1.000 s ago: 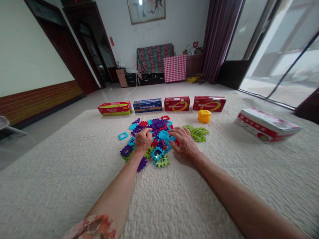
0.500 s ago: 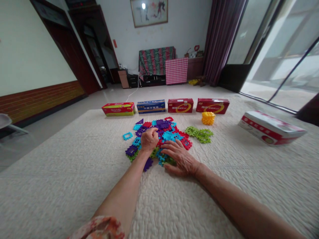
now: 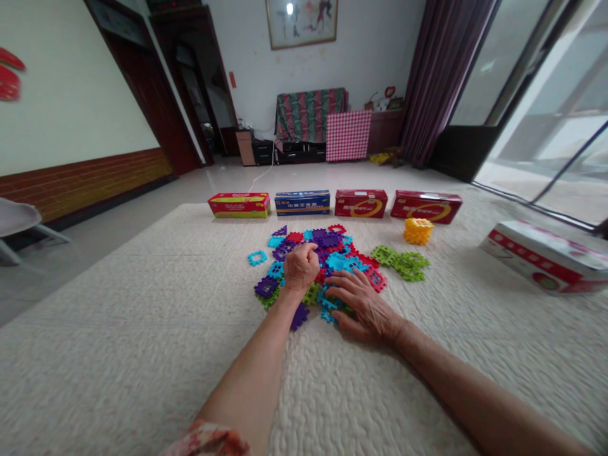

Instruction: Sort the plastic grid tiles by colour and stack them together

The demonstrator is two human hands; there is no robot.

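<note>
A loose pile of plastic building pieces (image 3: 327,240) in purple, blue, red and green lies on the quilted cover. My left hand (image 3: 301,269) is over the pile's middle with its fingers curled closed; whatever they hold is hidden beneath. Spread flat on the pile's near right side, my right hand (image 3: 363,305) rests with its fingers apart over blue and green pieces. To the right lie joined green pieces (image 3: 411,266). Behind them stands a yellow block of interlocked pieces (image 3: 418,232). One blue frame piece (image 3: 257,258) sits apart on the left.
Along the back of the quilted cover (image 3: 190,291) stand a red and yellow-green box (image 3: 240,206), a blue box (image 3: 303,203) and two red boxes (image 3: 361,204). A white and red box (image 3: 546,256) lies far right. A white chair (image 3: 19,218) is beyond the left edge.
The whole view has shifted, so everything appears farther right. Both hands keep nearly the same places on the pile, and no piece has visibly moved.
</note>
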